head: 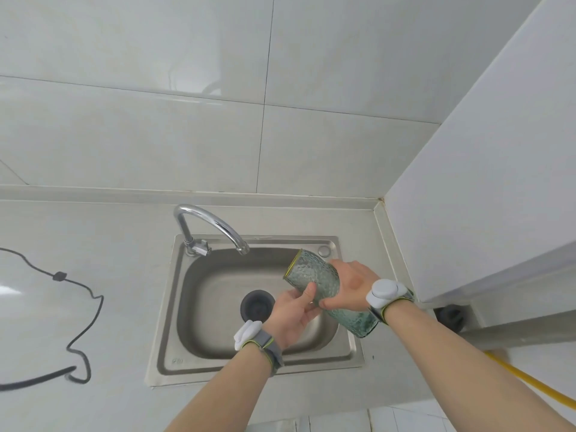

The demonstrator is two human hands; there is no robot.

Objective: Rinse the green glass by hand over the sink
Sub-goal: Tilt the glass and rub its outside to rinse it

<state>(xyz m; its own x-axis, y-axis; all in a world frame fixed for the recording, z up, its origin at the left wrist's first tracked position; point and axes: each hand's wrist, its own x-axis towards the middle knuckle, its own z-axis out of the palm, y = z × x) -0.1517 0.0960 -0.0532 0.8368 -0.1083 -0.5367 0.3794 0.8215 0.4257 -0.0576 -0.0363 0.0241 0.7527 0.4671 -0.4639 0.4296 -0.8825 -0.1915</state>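
A tall green textured glass (314, 277) with a thin gold rim lies tilted over the right side of the steel sink (174, 307), its mouth pointing up-left toward the tap. My right hand (346, 286) wraps around its middle from the right. My left hand (293, 310) holds it from below-left, thumb pressed on the glass wall. The base of the glass (361, 325) sticks out under my right wrist. The chrome tap (215, 227) curves over the basin, spout just left of the glass mouth; no water is visible running.
A dark round drain (257, 305) sits in the basin's middle. A black cable (81, 294) snakes across the counter at left. A white cabinet side (483, 198) rises at right, with a yellow hose (536, 388) below it. Tiled wall stands behind.
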